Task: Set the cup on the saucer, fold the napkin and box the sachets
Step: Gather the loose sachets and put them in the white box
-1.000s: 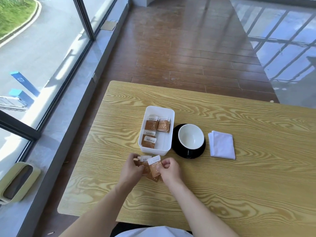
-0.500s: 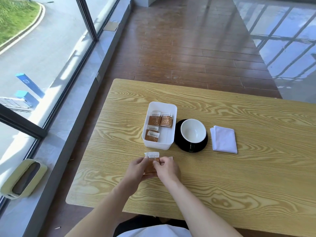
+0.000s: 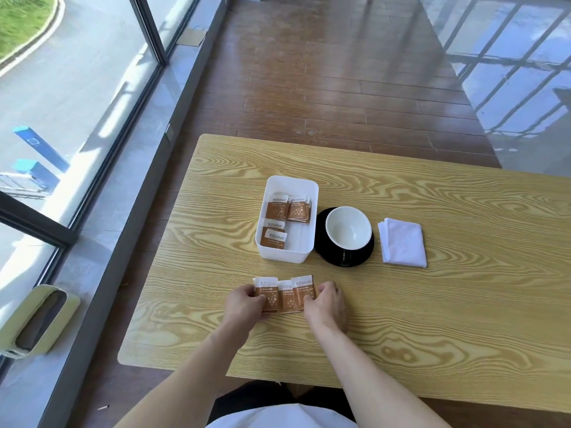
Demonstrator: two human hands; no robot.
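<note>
A: Item: brown-and-white paper sachets [image 3: 285, 293], fanned on yellow wood-grain bench [image 3: 432, 304], near white plastic box [image 3: 312, 225].

B: Left hand [image 3: 245, 305], right hand [image 3: 324, 305] pinch outer edges. Likely light, limp, slippery; grip stacked edges.

wooden table [image 3: 432, 319], plank floor [image 3: 340, 72], green bin [image 3: 40, 322] by window [image 3: 77, 72].

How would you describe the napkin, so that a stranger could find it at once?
Start at the wooden table. In its middle stand, in a row, a white box of sachets, then a cup on a black saucer, then the napkin, farthest from the window. It is the only flat, folded white cloth square there.
</note>
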